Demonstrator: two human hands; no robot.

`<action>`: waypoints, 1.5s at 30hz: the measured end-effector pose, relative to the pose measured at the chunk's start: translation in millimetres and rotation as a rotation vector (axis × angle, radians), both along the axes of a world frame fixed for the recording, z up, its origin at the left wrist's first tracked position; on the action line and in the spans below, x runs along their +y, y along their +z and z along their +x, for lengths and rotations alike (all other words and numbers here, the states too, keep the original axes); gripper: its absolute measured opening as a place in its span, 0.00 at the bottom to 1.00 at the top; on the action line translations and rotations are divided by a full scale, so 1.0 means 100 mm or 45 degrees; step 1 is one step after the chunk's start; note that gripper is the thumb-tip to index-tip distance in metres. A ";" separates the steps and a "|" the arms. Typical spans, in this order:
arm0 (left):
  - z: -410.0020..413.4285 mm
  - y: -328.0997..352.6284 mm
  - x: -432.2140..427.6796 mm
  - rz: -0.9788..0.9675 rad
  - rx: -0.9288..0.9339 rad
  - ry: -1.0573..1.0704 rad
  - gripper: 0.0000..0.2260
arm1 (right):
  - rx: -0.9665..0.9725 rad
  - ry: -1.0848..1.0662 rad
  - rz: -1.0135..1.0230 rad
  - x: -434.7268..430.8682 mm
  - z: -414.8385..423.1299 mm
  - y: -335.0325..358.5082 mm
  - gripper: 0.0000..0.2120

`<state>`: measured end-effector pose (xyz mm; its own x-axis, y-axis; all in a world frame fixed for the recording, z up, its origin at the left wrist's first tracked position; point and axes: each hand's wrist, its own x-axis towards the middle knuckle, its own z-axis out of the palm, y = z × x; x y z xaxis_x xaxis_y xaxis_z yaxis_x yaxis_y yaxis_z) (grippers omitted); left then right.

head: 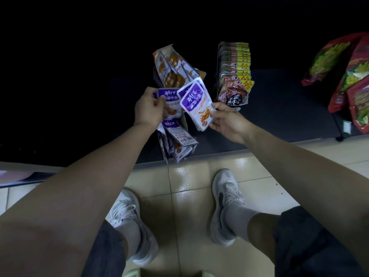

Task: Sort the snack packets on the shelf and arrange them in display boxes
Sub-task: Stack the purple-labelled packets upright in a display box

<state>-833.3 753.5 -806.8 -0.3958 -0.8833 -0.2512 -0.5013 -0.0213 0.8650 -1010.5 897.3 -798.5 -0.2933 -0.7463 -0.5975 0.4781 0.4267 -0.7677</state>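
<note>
My right hand (227, 121) pinches a small stack of purple-and-white fish snack packets (196, 103) by its lower right corner, tilted above the shelf. My left hand (148, 108) grips more purple packets (171, 102) just to the left of that stack. Below both hands a display box (175, 140) at the shelf's front edge holds several purple packets standing on end. Behind it an open box of orange packets (175, 68) leans on the dark shelf.
A neat row of dark packets with yellow corners (235, 76) stands to the right. Large red and green snack bags (347, 76) hang at the far right. The shelf edge (219, 154) runs above the tiled floor, where my two shoes stand.
</note>
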 end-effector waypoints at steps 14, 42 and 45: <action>0.15 0.02 0.02 0.008 0.141 -0.305 0.25 | 0.362 0.100 0.077 -0.43 0.45 -0.12 0.08; 0.14 0.04 0.05 -0.613 -0.358 -0.317 0.12 | 0.992 0.310 -0.017 -0.36 0.38 -0.15 0.12; 0.13 0.04 0.06 -0.643 -0.389 -0.306 0.11 | 1.136 0.858 0.081 -0.22 0.38 -0.17 0.22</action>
<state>-820.6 759.6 -802.4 -0.5742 -0.8177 0.0403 -0.6668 0.4957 0.5564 -972.4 875.2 -815.6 -0.1831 -0.8899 -0.4177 -0.5766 0.4414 -0.6875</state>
